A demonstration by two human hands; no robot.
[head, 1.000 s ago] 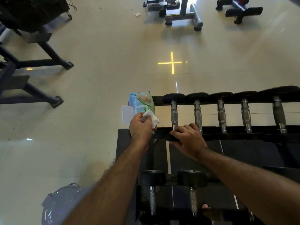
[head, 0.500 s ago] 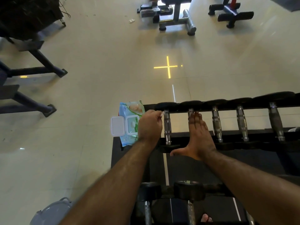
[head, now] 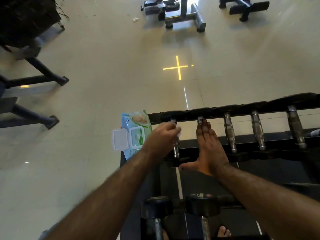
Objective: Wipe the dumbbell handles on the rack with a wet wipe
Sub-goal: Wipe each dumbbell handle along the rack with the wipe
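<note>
Our left hand [head: 160, 139] grips the wipe [head: 178, 131] around the first handle [head: 176, 146] to rub it; our right hand [head: 210, 149] lies flat, fingers straight, steadying the next dumbbell.

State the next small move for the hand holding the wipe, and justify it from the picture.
Probably slide the left hand down the first dumbbell handle: the wet wipe sits near its top, bare metal shows below. The right hand lies flat over the second.
</note>
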